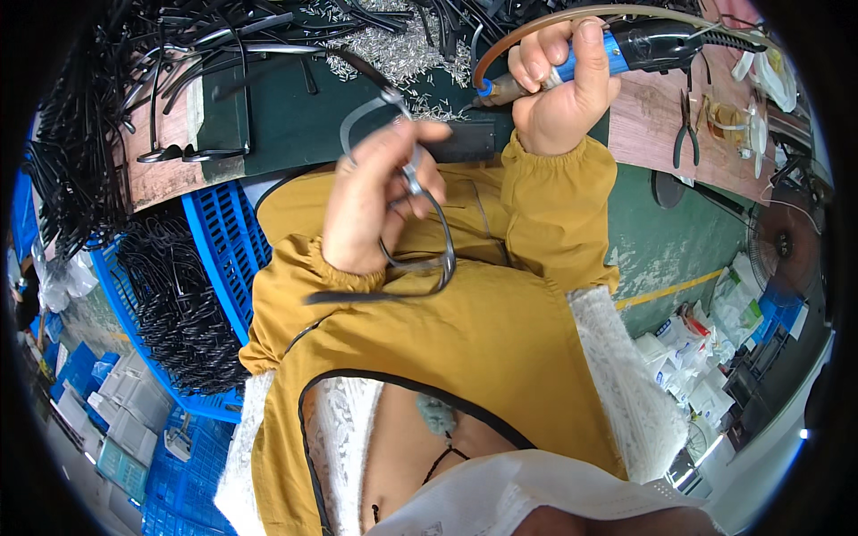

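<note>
At your far left, a heap of black frame parts (76,152) spills off the tabletop (286,125), too many to count. Below it one blue crate (219,241) holds another tangled pile of black frames (179,313), also beyond counting.

Your left hand (371,196) is raised in front of your chest, fingers (420,134) closed on one eyeglass frame (420,250). Its dark rim loops below your palm and one temple arm sticks out to the left, over your yellow sleeve (357,330). The frame is in the air, near you, not touching the tabletop.

Beyond it, a scatter of small silver pins (402,49) lies on the far tabletop, uncountable.

Your right hand (559,85) is up by the far edge, fingers wrapped tight around one blue-handled tool (626,49), tip pointing left toward the frame, with a cord (581,16) arching over it.

Farther right, one pair of pliers (686,134) rests on the tabletop. One fan (786,246) stands at the far right.
</note>
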`<state>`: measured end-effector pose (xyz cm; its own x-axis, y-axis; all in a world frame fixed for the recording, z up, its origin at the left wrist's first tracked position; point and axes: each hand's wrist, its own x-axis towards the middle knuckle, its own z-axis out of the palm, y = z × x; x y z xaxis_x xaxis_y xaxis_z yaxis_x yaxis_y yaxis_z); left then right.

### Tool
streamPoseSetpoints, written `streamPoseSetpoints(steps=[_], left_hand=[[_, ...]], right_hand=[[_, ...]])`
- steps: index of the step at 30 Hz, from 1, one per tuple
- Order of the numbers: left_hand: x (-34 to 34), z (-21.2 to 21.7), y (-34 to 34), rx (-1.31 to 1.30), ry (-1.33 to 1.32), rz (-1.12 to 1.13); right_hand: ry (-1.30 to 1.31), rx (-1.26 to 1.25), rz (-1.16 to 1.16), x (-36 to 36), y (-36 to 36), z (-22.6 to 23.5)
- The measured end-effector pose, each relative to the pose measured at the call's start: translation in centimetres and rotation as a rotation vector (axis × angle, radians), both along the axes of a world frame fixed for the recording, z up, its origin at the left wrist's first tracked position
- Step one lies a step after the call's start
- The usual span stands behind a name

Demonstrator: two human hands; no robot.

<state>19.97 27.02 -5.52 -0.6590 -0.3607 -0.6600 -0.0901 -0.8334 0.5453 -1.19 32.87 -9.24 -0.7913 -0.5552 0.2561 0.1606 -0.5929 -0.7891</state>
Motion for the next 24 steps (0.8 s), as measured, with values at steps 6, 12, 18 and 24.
streamPoseSetpoints(steps=[6,12,18,24], left_hand=[[0.5,-1.2,3.1,0.471,0.008,-0.094],[1.5,-2.9,3.6,0.540,0.063,-0.079],[1.6,-3.3,3.5,0.563,0.130,-0.087],[1.7,-3.8,3.4,0.532,0.199,-0.098]], right_hand=[[-0.104,-0.092,0.146,2.1,1.4,2.6],[-0.008,-0.053,0.170,5.3,2.6,3.1],[-0.042,-0.100,0.258,5.6,2.1,3.4],[-0.074,-0.113,0.251,5.7,2.1,3.2]])
